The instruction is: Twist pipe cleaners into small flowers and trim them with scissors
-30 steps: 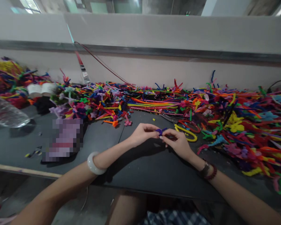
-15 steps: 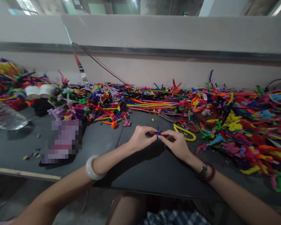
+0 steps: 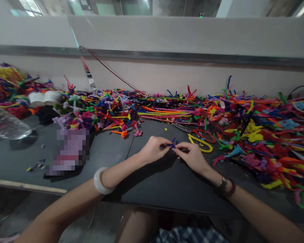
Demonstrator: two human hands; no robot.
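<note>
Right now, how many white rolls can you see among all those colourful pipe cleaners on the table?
2. One white roll and a second white roll sit side by side toward the left end of the table, against the heap of pipe cleaners. Others could be hidden in the heap.

A heap of multicoloured pipe cleaners [image 3: 253,135] is spread along the back of the dark grey table [image 3: 164,192], with twisted flower shapes mixed in. A clear plastic bottle [image 3: 5,123] is laid on its side at the left edge, just below two white rolls [image 3: 44,98]. Scissors [image 3: 182,127] are partly buried at the heap's front edge, a pixelated patch [image 3: 72,152] is seen left of centre, and a red cable [image 3: 108,69] is strung against the pale wall [image 3: 157,76] behind
</note>
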